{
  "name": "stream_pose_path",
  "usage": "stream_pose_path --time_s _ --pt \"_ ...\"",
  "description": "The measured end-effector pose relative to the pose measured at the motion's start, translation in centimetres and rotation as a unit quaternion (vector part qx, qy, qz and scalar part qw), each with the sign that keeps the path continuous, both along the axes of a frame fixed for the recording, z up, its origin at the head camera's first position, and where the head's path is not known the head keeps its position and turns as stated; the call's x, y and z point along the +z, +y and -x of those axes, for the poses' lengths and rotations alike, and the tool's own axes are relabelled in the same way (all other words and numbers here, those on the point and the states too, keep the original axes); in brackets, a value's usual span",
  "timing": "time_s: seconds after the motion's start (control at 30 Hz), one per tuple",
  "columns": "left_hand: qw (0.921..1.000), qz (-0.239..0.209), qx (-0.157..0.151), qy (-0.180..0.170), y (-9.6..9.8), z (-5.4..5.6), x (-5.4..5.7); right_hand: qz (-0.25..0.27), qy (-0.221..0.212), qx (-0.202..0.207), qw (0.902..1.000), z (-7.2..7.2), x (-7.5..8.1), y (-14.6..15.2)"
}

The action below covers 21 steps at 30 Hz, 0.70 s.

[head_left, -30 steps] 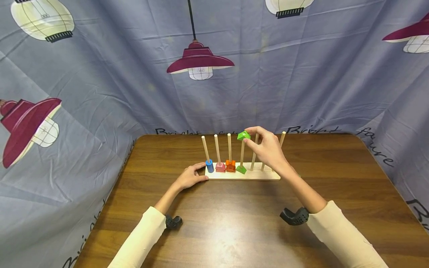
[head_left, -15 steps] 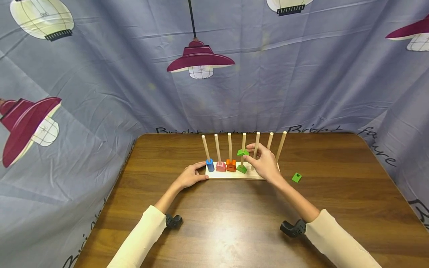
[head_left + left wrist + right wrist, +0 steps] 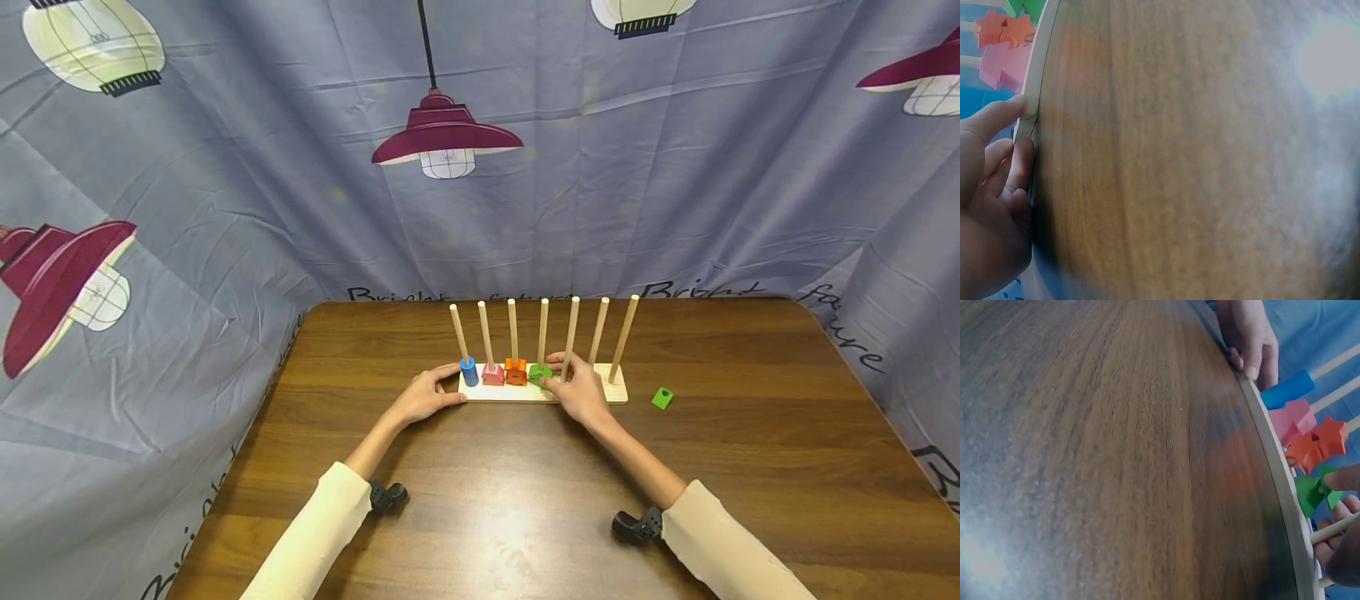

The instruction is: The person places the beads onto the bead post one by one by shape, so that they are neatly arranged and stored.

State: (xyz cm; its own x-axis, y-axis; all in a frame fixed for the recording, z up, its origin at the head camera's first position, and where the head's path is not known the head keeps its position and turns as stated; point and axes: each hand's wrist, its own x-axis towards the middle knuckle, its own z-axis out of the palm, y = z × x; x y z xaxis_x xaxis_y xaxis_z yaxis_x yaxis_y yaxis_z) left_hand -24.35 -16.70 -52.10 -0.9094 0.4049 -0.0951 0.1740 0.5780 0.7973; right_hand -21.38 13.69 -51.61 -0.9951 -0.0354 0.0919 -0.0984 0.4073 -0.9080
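Observation:
A pale wooden peg board (image 3: 491, 396) with several upright pegs lies on the table. My left hand (image 3: 422, 398) grips its left end between thumb and fingers. My right hand (image 3: 583, 396) pinches a green block (image 3: 1330, 479) low on the fourth peg. This block sits against another green block (image 3: 1309, 494) beneath it on the same peg. The other pegs to the left bear a blue cylinder (image 3: 470, 373), pink blocks (image 3: 1291, 420) and orange star-shaped blocks (image 3: 1330, 435). Fingers of my right hand pass behind the fifth peg (image 3: 572, 333).
One loose green block with a hole (image 3: 662, 397) lies on the brown wooden table (image 3: 480, 483), to the right of the board. A grey-blue curtain (image 3: 480, 233) printed with lamps hangs behind the table's far edge.
My right hand has lowered the green block from the fourth peg's top down to the green block at its base. My left hand has stayed at the board's end.

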Motion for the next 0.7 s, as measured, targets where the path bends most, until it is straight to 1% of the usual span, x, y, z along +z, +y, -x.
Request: stream_pose_path --time_s 0.13,0.2,0.3,0.4,0.47,0.63,0.7 --pt "1.0000 0.000 0.000 -0.006 0.0 0.0 0.1 0.007 -0.005 0.015 0.9998 -0.6 0.1 0.8" --pt "1.0000 0.001 -0.001 -0.008 0.0 0.0 0.2 0.007 0.004 0.027 0.9996 -1.1 0.2 1.6" --pt "1.0000 0.000 -0.001 -0.008 0.0 0.0 0.3 -0.004 0.019 0.031 0.9993 -2.0 0.5 3.2" --pt "1.0000 0.000 0.001 -0.006 0.0 0.0 0.4 -0.017 0.031 0.020 0.9992 -2.6 0.8 5.2" --pt "1.0000 0.000 0.001 -0.004 0.0 0.0 0.3 -0.036 0.042 0.004 0.9984 -3.0 1.2 6.7" --pt "1.0000 0.003 -0.001 -0.008 0.1 0.1 0.2 -0.085 0.081 -0.033 0.9925 -3.8 2.0 10.7" --pt "0.9999 0.001 -0.001 -0.011 0.1 0.1 0.1 -0.098 0.086 -0.033 0.9909 -4.0 2.0 12.5"
